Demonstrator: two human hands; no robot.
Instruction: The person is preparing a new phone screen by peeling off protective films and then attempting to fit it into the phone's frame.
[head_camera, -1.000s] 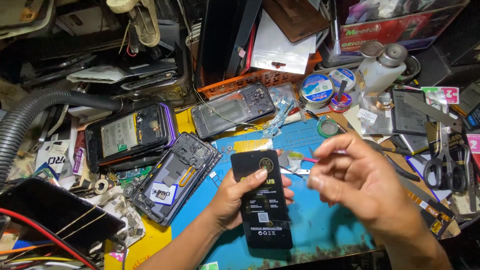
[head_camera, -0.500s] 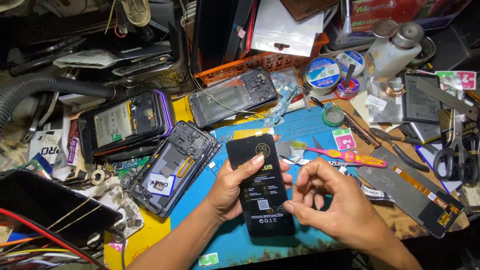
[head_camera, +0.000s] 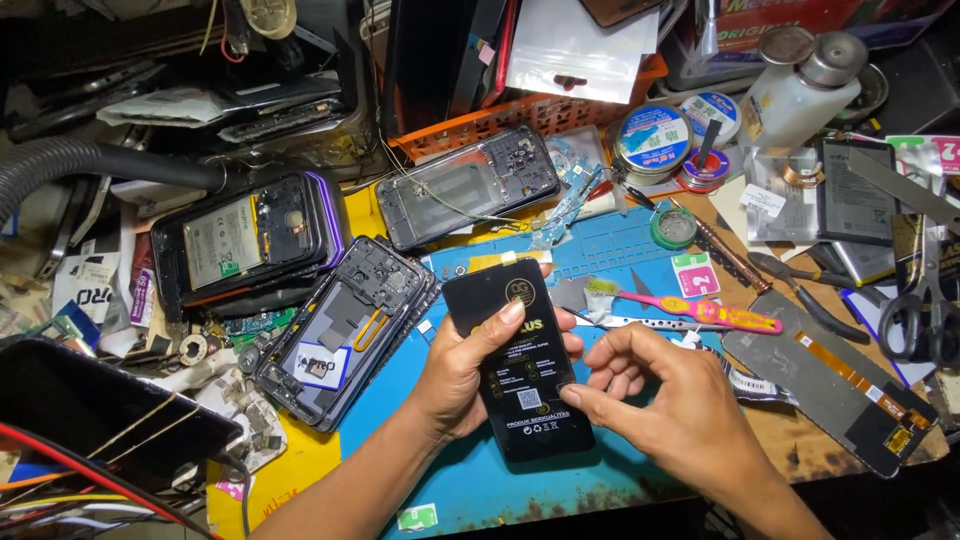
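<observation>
The left hand (head_camera: 462, 372) grips a black phone display panel (head_camera: 517, 372) above the blue repair mat (head_camera: 610, 250) on the counter, thumb across its face and fingers curled behind. The right hand (head_camera: 668, 412) pinches at the panel's right edge, near its lower half, fingertips closed on what looks like protective film. The step in hand appears to be starting a peel; the next move calls for a firm pinch and a steady pull.

The cluttered surface (head_camera: 610, 245) is evenly and brightly lit from above; soft shadows are cast, focus is kept sharp throughout.
</observation>
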